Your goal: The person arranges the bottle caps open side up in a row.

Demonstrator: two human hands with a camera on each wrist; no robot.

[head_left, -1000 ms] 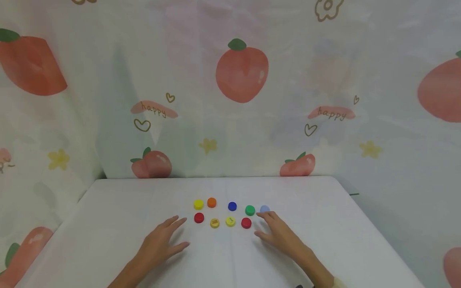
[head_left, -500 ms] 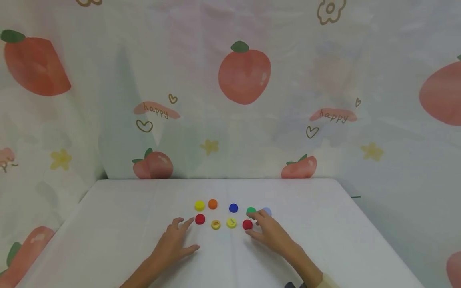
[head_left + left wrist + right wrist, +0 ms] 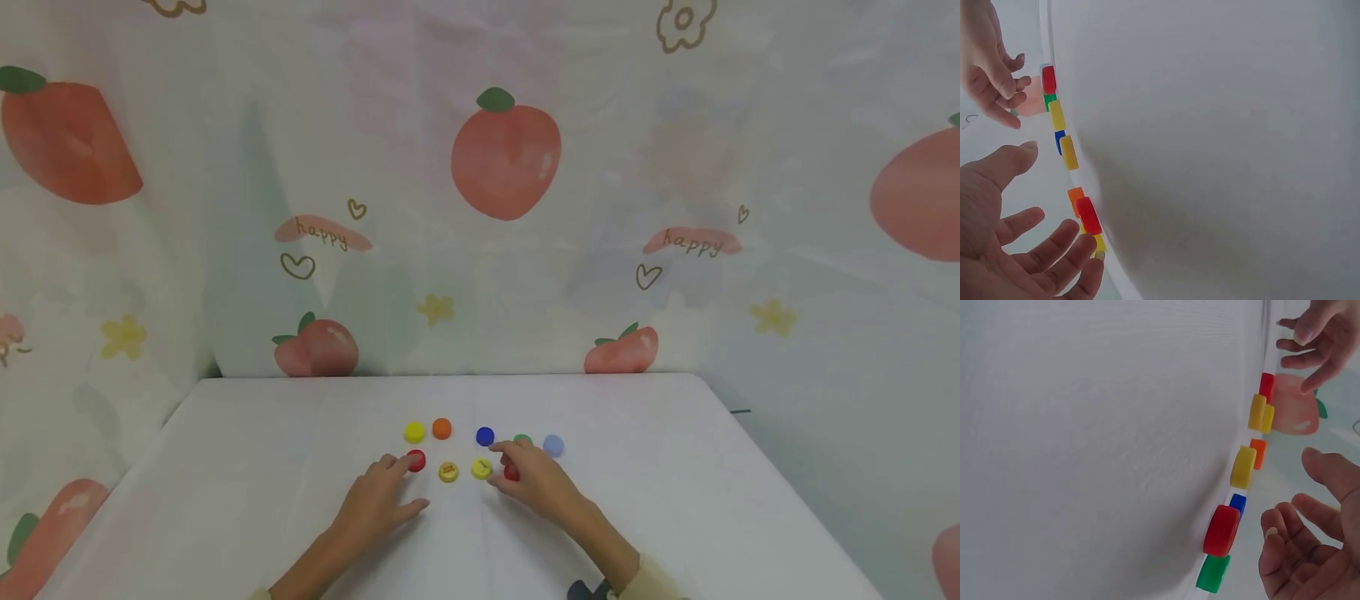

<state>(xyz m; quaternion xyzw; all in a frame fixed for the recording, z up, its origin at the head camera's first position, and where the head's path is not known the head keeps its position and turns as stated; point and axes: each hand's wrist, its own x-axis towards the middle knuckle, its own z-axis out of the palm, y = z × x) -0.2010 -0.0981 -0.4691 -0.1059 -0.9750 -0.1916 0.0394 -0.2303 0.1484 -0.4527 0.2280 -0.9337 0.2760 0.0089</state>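
Observation:
Several coloured bottle caps lie in two rows on the white table. My left hand [image 3: 373, 504] hovers with fingers spread, its index fingertip overlapping the left red cap [image 3: 417, 464] in the head view. My right hand [image 3: 542, 485] has its thumb and index finger apart, just right of the yellow cap [image 3: 481, 469]. Partly hidden behind it are the right red cap [image 3: 512, 473] and the green cap [image 3: 522, 438]. In the right wrist view nothing sits between the right fingers [image 3: 1319, 515]. A gold cap [image 3: 447, 472] with dark print lies between the hands.
The back row also has a bright yellow cap [image 3: 415, 432], an orange cap [image 3: 442, 428], a blue cap [image 3: 485, 436] and a light blue cap [image 3: 553, 446]. Behind the white table [image 3: 300, 433] hangs a peach-printed curtain [image 3: 420, 167].
Both hands have moved inward over the caps: the left to the right and forward, the right to the left, now covering part of the right red cap. The caps stay in place.

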